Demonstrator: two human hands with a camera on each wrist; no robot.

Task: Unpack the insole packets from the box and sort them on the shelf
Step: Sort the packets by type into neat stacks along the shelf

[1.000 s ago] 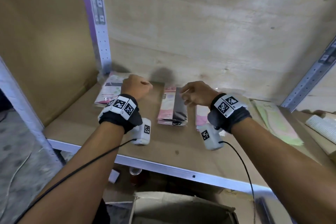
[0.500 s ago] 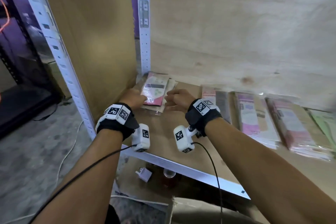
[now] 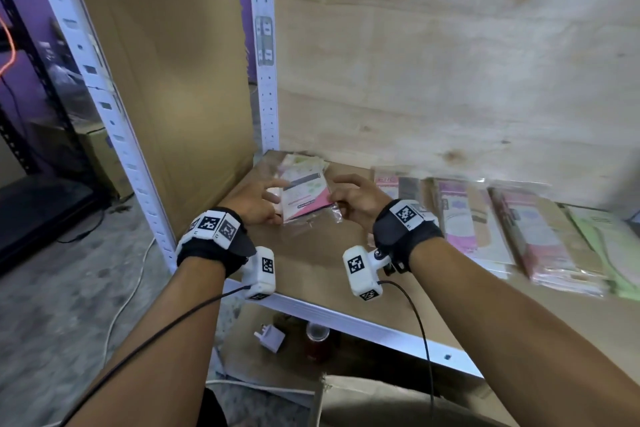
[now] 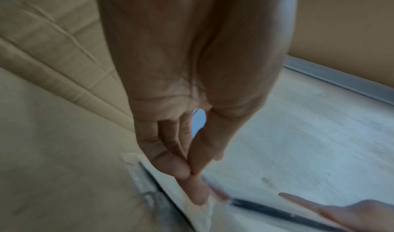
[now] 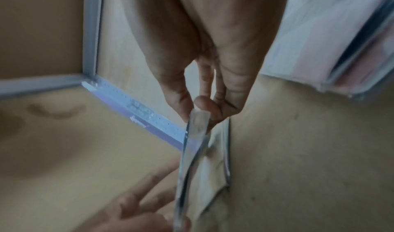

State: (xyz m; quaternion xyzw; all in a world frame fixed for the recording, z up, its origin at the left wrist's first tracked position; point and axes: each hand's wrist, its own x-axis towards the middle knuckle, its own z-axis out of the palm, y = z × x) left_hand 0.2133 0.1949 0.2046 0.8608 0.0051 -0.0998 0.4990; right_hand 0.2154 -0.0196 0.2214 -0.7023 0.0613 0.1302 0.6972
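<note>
A pink and white insole packet [image 3: 306, 196] in clear plastic sits on top of the leftmost stack [image 3: 304, 161], in the back left corner of the shelf [image 3: 311, 253]. My left hand [image 3: 266, 204] holds its left edge, fingers above and thumb below. My right hand [image 3: 341, 198] pinches its right edge. In the right wrist view the packet [image 5: 196, 126] shows edge-on between thumb and fingers, raised off the pile. In the left wrist view my fingertips lie on the packet [image 4: 221, 215]. The cardboard box [image 3: 381, 402] is below the shelf's front.
Three more packet stacks [image 3: 398, 184] [image 3: 464, 222] [image 3: 547, 246] and a green one [image 3: 609, 246] line the shelf to the right. A cardboard panel [image 3: 180, 62] and a metal post [image 3: 265, 45] close the left side. A plug [image 3: 270, 336] and jar [image 3: 317, 340] lie underneath.
Both hands moved left from the middle stacks to the corner stack. They now hold the top packet by its two sides, and its right edge is raised.
</note>
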